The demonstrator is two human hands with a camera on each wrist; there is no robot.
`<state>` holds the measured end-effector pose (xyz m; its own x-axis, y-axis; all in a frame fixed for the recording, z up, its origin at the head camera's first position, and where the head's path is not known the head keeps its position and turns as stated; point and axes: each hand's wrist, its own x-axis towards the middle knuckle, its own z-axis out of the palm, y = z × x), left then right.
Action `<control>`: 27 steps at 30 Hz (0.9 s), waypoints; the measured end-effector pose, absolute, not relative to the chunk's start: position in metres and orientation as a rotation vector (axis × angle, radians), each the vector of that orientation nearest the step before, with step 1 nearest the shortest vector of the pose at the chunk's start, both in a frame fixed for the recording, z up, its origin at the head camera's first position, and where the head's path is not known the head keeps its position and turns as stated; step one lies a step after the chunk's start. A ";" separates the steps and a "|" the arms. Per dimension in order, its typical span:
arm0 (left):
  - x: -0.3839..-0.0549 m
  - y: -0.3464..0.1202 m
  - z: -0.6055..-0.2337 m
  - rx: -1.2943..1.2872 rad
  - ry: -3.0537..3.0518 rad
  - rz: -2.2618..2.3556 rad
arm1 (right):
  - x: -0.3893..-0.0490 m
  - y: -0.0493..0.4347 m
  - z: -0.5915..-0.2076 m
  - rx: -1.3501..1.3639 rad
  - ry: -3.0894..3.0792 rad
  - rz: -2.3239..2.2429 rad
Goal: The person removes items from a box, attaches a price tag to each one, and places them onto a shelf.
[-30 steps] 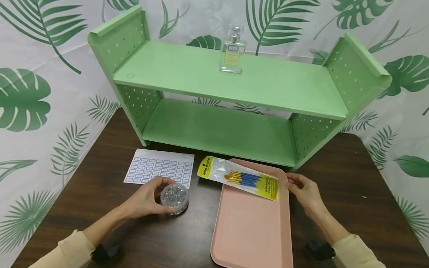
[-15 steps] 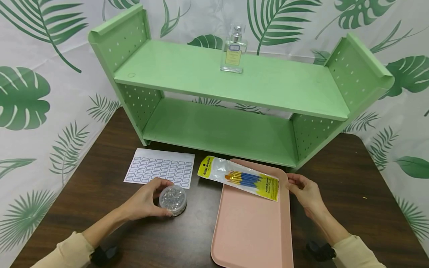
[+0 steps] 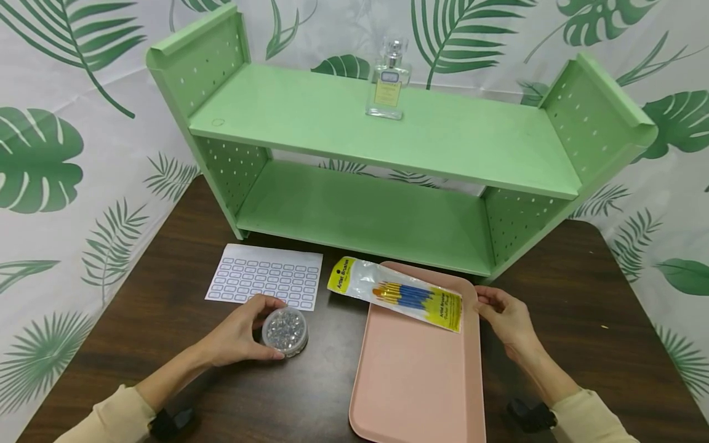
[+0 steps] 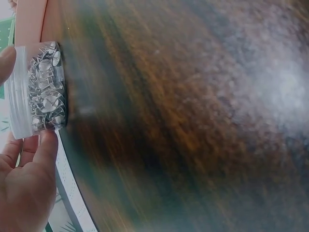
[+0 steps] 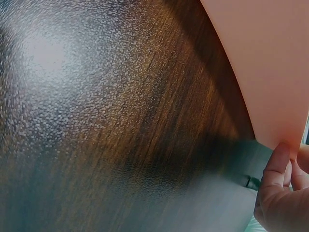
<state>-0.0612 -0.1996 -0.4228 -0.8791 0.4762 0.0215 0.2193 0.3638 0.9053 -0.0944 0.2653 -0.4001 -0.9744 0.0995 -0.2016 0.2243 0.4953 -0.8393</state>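
Observation:
My left hand [image 3: 240, 335] holds a round clear plastic jar of silver thumbtacks [image 3: 285, 332], thumb on the near side and fingers on the far side. Through its wall in the left wrist view, the tack heads and points [image 4: 47, 92] show under the ribbed lid [image 4: 20, 96]. At the far right corner of the pink tray [image 3: 415, 381], my right hand [image 3: 506, 323] pinches the rim; the right wrist view has the fingertips at the tray's edge [image 5: 270, 87]. A packet of artist brushes [image 3: 410, 298] lies slantwise across the tray's far end, its left end sticking out past the rim.
A sheet of blue-bordered labels [image 3: 266, 277] lies beyond the jar on the dark wooden table [image 3: 299, 394]. Behind stands a green two-tier shelf [image 3: 365, 212] with a glass perfume bottle [image 3: 386, 92] on top. A leaf-print cloth [image 3: 111, 184] hangs at the back.
The jar has shifted slightly left and toward me in my left hand, its top now less tilted. My right hand stays at the tray's rim.

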 end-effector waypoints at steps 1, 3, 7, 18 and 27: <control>-0.061 -0.200 -0.423 0.625 2.383 1.524 | -0.094 0.265 -0.400 0.285 2.606 -1.488; -0.061 -0.200 -0.424 0.631 2.381 1.527 | -0.094 0.265 -0.400 0.285 2.606 -1.486; -0.060 -0.200 -0.424 0.637 2.384 1.531 | -0.095 0.265 -0.400 0.286 2.604 -1.487; -0.060 -0.200 -0.423 0.640 2.404 1.506 | -0.094 0.265 -0.399 0.274 2.587 -1.515; -0.059 -0.200 -0.422 0.653 2.378 1.533 | -0.094 0.266 -0.398 0.260 2.592 -1.519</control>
<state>-0.0591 -0.2000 -0.4218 -0.8721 0.4876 0.0412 0.2387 0.3504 0.9057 -0.0943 0.2657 -0.3985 -0.9772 0.0843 -0.1950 0.2113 0.4797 -0.8516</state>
